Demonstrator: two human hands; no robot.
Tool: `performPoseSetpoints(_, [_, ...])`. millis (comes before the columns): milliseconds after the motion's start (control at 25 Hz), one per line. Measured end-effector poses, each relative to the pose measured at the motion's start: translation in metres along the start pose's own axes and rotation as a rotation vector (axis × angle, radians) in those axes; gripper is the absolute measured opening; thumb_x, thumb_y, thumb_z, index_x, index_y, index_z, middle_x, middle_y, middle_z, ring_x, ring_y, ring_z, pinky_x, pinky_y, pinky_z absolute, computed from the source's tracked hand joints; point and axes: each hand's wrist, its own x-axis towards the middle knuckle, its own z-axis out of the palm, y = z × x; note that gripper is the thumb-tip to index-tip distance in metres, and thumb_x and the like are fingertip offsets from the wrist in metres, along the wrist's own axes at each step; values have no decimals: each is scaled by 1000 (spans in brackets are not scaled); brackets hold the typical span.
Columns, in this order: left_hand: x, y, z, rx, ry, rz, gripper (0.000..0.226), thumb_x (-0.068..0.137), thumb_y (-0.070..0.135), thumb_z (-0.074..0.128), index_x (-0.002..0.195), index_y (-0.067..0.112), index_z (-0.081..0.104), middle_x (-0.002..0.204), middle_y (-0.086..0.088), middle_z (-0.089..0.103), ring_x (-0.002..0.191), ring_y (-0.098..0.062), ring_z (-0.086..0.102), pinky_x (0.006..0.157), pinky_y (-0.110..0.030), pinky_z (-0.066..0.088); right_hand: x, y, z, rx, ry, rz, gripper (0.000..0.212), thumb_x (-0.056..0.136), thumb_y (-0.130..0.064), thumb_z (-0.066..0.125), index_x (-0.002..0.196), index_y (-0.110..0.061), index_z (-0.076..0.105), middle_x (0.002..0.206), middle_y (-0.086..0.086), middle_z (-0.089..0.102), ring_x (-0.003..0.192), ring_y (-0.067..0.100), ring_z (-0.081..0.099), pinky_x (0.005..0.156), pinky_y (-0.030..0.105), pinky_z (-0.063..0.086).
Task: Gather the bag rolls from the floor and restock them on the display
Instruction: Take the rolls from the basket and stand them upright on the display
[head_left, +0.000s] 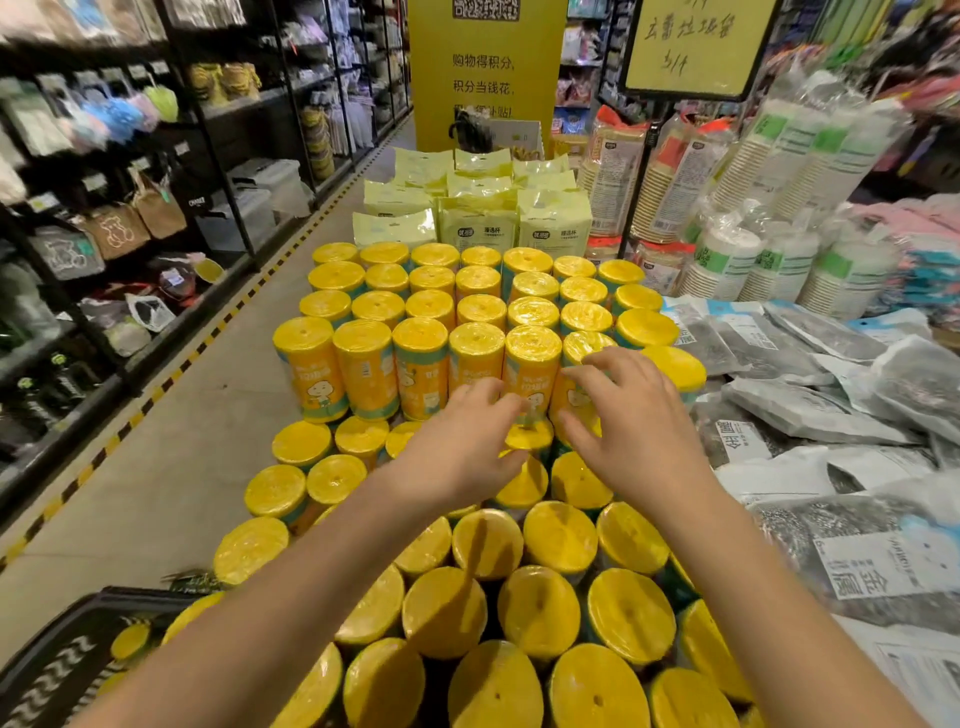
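Mid-frame: right hand (623, 421) fingers wide, left hand (462, 441) fingers bent, grip unclear. Push the yellow bag roll (532, 364) straight, gently.

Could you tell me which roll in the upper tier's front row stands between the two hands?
The fifth roll from the left: its cartoon label shows in the gap between the left hand and the right hand.
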Motion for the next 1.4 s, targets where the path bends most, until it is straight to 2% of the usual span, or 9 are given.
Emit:
performPoseSetpoints(120, [-35, -3, -28, 311, 49, -47, 60, 93, 41, 64, 146, 23, 41, 158, -11, 27, 143, -32, 29, 106, -45, 43, -15, -38, -16, 19, -63, -77, 53, 82, -38, 76, 131, -22, 62, 128, 6, 59, 128, 31, 49, 100, 47, 42])
performPoseSetpoints(320, [-103, -19, -55, 419, 91, -141, 57, 91, 42, 63, 140, 18, 46, 151, -14, 36, 138, -35, 35, 106, -48, 42, -30, -102, -24, 113, -167, -172, 64, 87, -46, 69, 145, -30, 48, 143, 2, 50, 135, 26, 43, 108, 42, 35])
performPoseSetpoints(440, [-158, -47, -66, 406, 79, -282, 60, 93, 46, 61, 143, 20, 42, 157, -13, 28, 143, -34, 30, 112, -47, 36, -28, -156, -16, 233, -240, -277, 68, 88, -49, 68, 149, -30, 43, 148, 2, 46, 136, 26, 42, 108, 42, 36])
performPoseSetpoints(640, [-261, -104, -88, 391, 39, -525, 65, 94, 45, 62, 149, 22, 35, 161, -11, 22, 148, -31, 23, 117, -46, 31, -40, -257, 3, 384, -280, -435, 66, 83, -44, 74, 142, -21, 53, 134, 7, 58, 122, 29, 56, 96, 45, 49])
performPoseSetpoints(800, [-355, -166, -106, 332, 73, -644, 66, 95, 45, 62, 151, 27, 34, 163, -6, 22, 150, -27, 20, 120, -45, 29, -59, -354, 6, 369, -332, -495, 68, 88, -51, 67, 147, -30, 43, 140, 0, 53, 125, 24, 53, 101, 43, 48])
performPoseSetpoints(960, [-453, -242, -114, 278, 47, -668, 65, 93, 45, 64, 149, 28, 37, 158, -3, 28, 146, -24, 25, 118, -43, 32, -81, -468, 20, 327, -417, -546, 66, 89, -56, 62, 147, -37, 37, 144, -4, 48, 125, 23, 53, 101, 42, 48])
performPoseSetpoints(1120, [-539, -325, -115, 228, 0, -672, 61, 90, 46, 66, 144, 28, 42, 153, -4, 34, 141, -26, 30, 113, -45, 36, -104, -578, 55, 237, -527, -532, 65, 91, -54, 60, 149, -36, 37, 145, -3, 47, 124, 27, 55, 98, 39, 48])
performPoseSetpoints(1400, [-575, -424, -103, 131, -91, -658, 58, 90, 45, 63, 141, 26, 45, 146, -4, 41, 133, -28, 38, 102, -43, 43, -102, -656, 118, 179, -673, -459, 60, 92, -48, 60, 148, -34, 42, 144, -1, 49, 126, 25, 54, 99, 39, 47])
